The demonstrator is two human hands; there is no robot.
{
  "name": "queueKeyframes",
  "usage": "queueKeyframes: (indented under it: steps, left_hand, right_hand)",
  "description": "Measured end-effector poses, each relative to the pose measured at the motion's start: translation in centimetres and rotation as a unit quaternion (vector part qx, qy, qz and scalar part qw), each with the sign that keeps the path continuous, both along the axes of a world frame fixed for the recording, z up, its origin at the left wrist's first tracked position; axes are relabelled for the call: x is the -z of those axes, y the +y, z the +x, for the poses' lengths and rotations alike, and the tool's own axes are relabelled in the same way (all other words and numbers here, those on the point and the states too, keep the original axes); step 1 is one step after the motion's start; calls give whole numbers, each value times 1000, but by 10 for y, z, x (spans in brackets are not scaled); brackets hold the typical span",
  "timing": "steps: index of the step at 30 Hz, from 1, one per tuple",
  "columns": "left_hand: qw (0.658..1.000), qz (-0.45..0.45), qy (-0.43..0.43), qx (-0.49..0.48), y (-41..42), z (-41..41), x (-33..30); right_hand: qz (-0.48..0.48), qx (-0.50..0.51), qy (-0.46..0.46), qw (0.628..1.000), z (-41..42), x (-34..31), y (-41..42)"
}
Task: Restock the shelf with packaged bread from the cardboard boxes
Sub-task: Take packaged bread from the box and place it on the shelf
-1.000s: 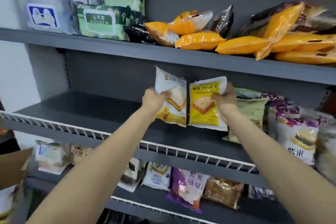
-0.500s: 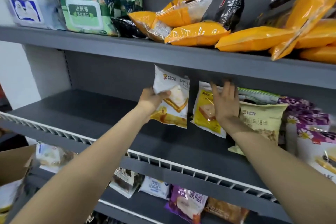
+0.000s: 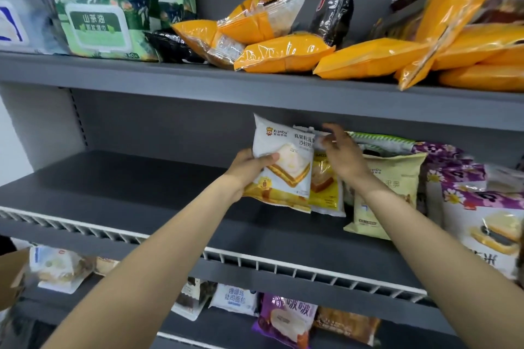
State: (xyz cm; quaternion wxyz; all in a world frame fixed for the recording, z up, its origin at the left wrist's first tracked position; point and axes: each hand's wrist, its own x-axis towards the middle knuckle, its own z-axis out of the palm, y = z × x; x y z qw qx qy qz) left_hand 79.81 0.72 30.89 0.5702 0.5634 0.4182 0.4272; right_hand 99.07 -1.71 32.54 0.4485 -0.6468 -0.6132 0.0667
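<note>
Holding the white bread packet (image 3: 279, 161) upright over the middle shelf (image 3: 141, 187), our left hand (image 3: 249, 168) curls its fingers round the packet's lower left edge; our right hand (image 3: 341, 156), fingers loosely spread, hovers at the yellow bread packet (image 3: 326, 187) standing just behind, beside the pale green packet (image 3: 394, 178)

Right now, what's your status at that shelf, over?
Left hand grips white bread pack. Right hand open, by yellow pack standing on middle shelf. Space to the left bare, over.
</note>
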Motion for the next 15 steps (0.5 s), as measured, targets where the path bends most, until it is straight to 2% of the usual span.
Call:
queueKeyframes:
  steps: [2,3,5,8,10,13,15]
  left_hand:
    - [999,-17,-13,35,3,7,6]
    - [998,-26,-19,55,4,11,9]
    - [995,-30,-18,92,6,21,16]
    - [996,-2,18,91,11,38,26]
    - [997,11,50,61,18,47,33]
    - [992,22,118,38,26,60,43]
    - [988,28,150,23,31,65,47]
  right_hand:
    - [-69,-89,149,982,-1,-5,-8]
    - [-89,-123,175,973,-1,-5,-13]
    - [-79,-147,152,974,2,-1,-16]
    - [-33,-65,9,997,9,13,-8]
    - [-41,11,-97,994,8,24,-4]
    - [-78,108,-273,953,-1,37,-2]
    - [-87,129,-354,922,-5,42,-2]
